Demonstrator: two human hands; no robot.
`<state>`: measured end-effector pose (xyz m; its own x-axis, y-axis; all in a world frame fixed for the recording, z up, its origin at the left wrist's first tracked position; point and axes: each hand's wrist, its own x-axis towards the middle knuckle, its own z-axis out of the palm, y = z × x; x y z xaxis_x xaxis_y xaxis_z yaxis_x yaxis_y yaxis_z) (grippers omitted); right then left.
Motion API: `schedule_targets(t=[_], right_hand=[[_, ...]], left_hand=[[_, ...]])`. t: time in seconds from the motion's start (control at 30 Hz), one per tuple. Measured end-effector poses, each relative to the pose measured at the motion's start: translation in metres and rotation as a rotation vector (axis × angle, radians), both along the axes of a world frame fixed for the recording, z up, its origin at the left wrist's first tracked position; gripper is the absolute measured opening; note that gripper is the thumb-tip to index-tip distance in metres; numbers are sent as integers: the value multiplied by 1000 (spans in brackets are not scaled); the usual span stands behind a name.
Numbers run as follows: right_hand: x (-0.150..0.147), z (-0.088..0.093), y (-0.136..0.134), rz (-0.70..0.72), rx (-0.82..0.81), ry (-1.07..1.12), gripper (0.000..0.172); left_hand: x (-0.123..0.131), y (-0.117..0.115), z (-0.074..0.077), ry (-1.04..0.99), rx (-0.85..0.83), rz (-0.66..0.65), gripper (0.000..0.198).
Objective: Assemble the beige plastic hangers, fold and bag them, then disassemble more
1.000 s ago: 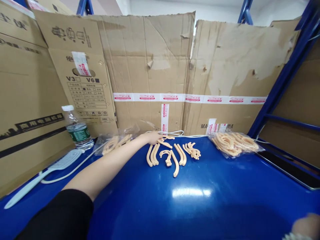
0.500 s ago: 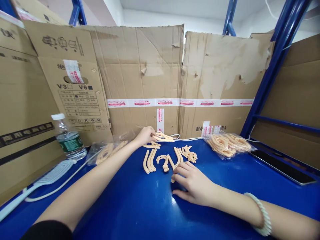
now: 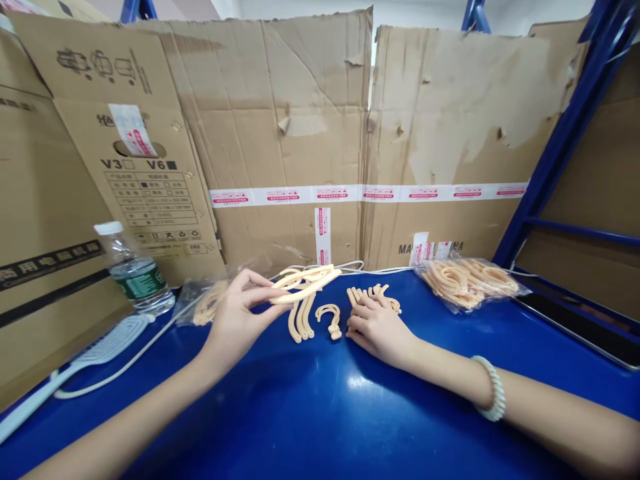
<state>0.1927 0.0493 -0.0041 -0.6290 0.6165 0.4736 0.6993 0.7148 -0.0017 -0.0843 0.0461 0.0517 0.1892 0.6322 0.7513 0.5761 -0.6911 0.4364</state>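
My left hand (image 3: 239, 308) pinches a beige plastic hanger piece (image 3: 313, 285) between thumb and fingers, raised above the blue table. It looks like a long loop with curved bars. Behind and below it lie several curved beige strips (image 3: 301, 320) side by side. To their right rests a small hook-shaped beige piece (image 3: 330, 320). My right hand (image 3: 377, 328) is down on the table, fingers curled over a row of beige strips (image 3: 354, 295) whose far ends stick out past the fingertips. Beside that row, a pile of small hooks (image 3: 381, 291) is partly covered by the hand.
On the right lie a clear bag of beige pieces (image 3: 465, 280) and a black phone-like slab (image 3: 580, 330). At left are a water bottle (image 3: 135, 277), a pale blue brush (image 3: 107, 343), a white cable (image 3: 125, 367) and another bag (image 3: 203, 307). Cardboard sheets (image 3: 280, 140) wall the back.
My left hand has drawn back toward me, lifting the hanger piece off the rear pile. My right hand has shifted slightly forward, and the single strip by its fingers now lies against the row.
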Motion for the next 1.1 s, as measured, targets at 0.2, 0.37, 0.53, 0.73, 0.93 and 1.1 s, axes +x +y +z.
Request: schedule_targets(t=[0.2,0.37,0.53,0.73,0.93,1.1], right_hand=[[-17,22,-28,8,-788,882,39],[-35,26,-48,112,-1217,1337,38],[-29,14,-52,63,-1036,1197,38],[-27,11,-57,124,-994,1028,37],[-28,13,-59,147,-976,983,34],[-23,13,-53,24,-1052,1078,32]], left_hand=[[19,-30,-22,10,139,-67,11],[30,-44,-50,186,217,-137,35],[40,-64,-56,66,-25,-259,46],[46,-66,-46,-157,-716,-219,42],[38,-56,-47,-41,-679,-32,22],[31,-48,-44,-350,-730,-172,24]])
